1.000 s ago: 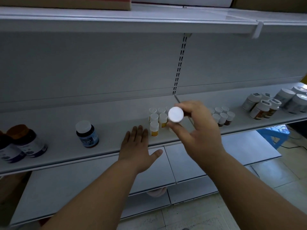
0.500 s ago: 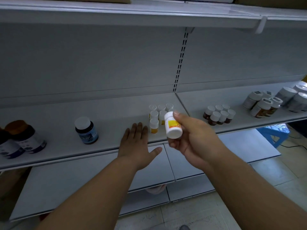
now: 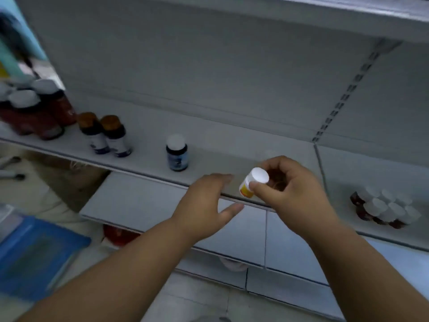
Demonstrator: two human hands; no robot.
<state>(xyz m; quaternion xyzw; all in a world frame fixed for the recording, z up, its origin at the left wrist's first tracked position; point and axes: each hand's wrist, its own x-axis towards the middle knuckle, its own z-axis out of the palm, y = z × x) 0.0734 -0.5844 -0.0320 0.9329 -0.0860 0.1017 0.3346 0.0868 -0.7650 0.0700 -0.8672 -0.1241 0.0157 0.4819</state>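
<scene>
Over the front edge of the white shelf (image 3: 144,156), my right hand (image 3: 297,196) pinches the small pill bottle (image 3: 246,190), thumb and fingers curled round it just under the white cap (image 3: 260,175). My left hand (image 3: 204,201) hovers just beside it, fingers relaxed and apart, holding nothing. I judge the bottle light, rigid and smooth; gripping the labelled body should slip less than the cap.
</scene>
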